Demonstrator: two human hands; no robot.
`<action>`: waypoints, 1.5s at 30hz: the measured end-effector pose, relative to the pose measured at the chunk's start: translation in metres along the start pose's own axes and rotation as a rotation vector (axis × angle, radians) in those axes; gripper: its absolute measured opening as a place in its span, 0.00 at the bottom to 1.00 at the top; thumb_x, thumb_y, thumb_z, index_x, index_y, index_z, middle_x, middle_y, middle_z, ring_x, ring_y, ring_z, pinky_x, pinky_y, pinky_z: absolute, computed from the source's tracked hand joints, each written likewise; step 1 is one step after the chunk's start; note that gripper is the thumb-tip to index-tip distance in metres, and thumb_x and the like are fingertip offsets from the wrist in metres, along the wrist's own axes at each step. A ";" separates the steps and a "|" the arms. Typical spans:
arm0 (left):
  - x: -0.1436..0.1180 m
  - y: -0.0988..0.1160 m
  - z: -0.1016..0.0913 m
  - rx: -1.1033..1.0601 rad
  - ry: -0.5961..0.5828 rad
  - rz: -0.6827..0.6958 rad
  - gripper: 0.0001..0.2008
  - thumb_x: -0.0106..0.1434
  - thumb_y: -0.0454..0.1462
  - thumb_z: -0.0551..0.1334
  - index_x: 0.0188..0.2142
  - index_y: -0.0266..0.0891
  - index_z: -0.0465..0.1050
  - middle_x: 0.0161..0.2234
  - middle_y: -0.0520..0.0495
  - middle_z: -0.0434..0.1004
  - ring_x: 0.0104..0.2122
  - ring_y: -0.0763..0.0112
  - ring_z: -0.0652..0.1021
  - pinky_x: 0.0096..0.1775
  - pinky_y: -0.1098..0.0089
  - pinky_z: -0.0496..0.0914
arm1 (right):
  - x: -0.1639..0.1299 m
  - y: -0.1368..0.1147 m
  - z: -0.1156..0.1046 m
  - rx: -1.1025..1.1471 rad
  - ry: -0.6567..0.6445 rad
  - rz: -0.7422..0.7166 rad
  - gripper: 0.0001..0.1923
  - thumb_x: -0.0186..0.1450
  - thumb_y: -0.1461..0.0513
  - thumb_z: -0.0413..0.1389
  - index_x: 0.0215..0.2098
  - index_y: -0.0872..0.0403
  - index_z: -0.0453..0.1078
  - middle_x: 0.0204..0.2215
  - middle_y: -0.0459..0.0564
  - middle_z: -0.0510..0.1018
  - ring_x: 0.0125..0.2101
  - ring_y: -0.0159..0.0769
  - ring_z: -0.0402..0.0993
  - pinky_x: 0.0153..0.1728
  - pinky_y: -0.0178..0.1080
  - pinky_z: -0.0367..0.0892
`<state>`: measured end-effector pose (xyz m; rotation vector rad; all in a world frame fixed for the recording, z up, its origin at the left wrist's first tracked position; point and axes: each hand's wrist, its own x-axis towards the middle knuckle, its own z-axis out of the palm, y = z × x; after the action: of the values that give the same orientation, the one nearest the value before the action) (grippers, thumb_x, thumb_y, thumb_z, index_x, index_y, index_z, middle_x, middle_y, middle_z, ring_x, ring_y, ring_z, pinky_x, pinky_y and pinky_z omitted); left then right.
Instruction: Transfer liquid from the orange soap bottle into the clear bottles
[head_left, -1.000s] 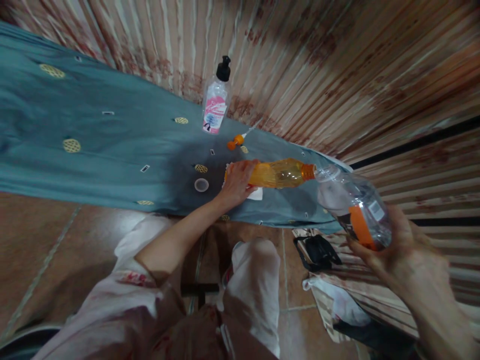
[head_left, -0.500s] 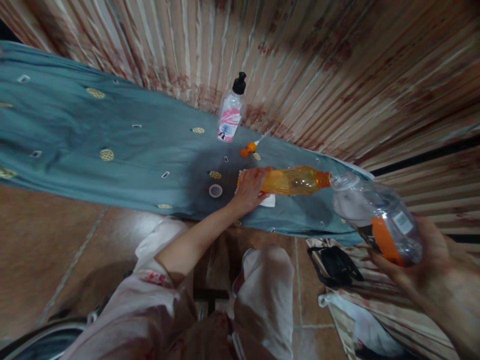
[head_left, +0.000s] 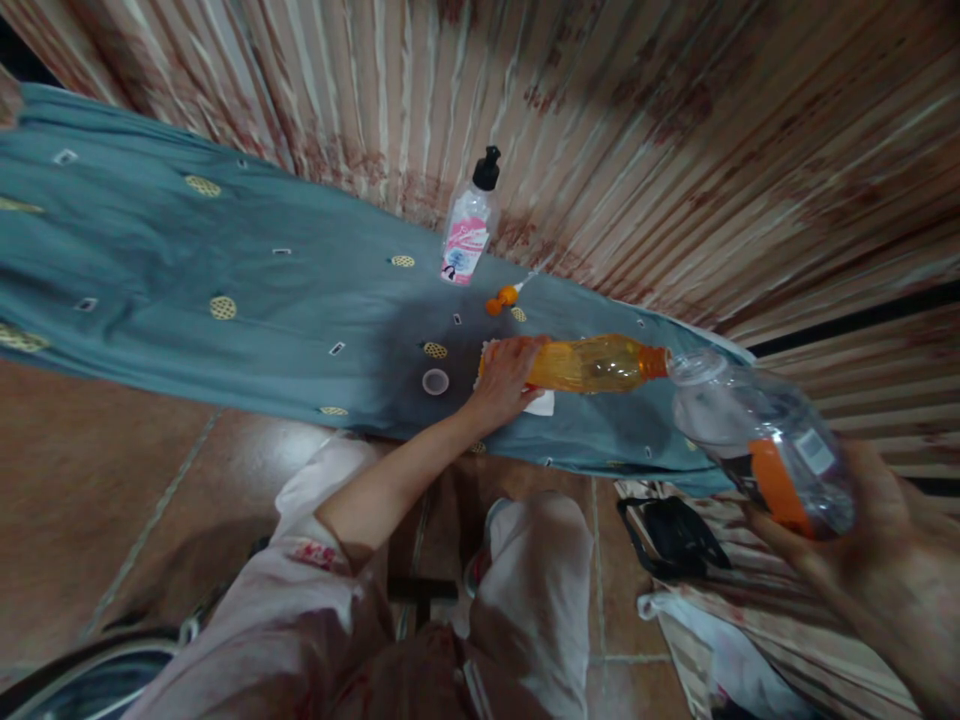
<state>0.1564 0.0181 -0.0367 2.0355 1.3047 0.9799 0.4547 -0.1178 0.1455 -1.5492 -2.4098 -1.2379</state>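
Step in hand, by appearance: transfer between bottles. Your left hand (head_left: 504, 378) grips the orange bottle (head_left: 592, 364) tilted at the blue cloth's (head_left: 225, 250) near edge; your right hand (head_left: 862, 530) wraps the clear bottle (head_left: 757, 440), mouths touching; next, steady alignment. Count: three bottles including one pump bottle (head_left: 466, 230); two loose caps (head_left: 435, 381).
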 end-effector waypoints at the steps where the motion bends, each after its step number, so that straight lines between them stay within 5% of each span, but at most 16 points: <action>1: 0.000 0.000 0.001 0.006 -0.002 0.000 0.36 0.62 0.39 0.71 0.66 0.41 0.61 0.62 0.35 0.71 0.62 0.46 0.70 0.65 0.44 0.61 | 0.000 0.000 0.000 0.003 0.000 0.008 0.39 0.70 0.41 0.47 0.58 0.67 0.72 0.26 0.54 0.75 0.17 0.34 0.54 0.16 0.37 0.50; 14: 0.000 -0.001 -0.001 -0.006 -0.026 -0.001 0.36 0.63 0.41 0.70 0.67 0.40 0.60 0.63 0.34 0.69 0.63 0.46 0.68 0.67 0.44 0.57 | 0.002 0.000 -0.006 0.002 -0.074 0.012 0.39 0.70 0.42 0.44 0.60 0.65 0.70 0.27 0.57 0.76 0.22 0.44 0.68 0.19 0.39 0.58; 45: 0.001 -0.002 0.001 0.003 0.009 0.001 0.36 0.64 0.43 0.70 0.67 0.40 0.61 0.61 0.34 0.71 0.63 0.45 0.70 0.66 0.43 0.61 | 0.009 -0.003 -0.009 -0.036 -0.008 -0.027 0.42 0.72 0.40 0.44 0.57 0.71 0.73 0.29 0.61 0.79 0.22 0.44 0.69 0.18 0.40 0.55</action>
<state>0.1562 0.0194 -0.0380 2.0359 1.3105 0.9888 0.4445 -0.1176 0.1537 -1.5391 -2.4349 -1.2890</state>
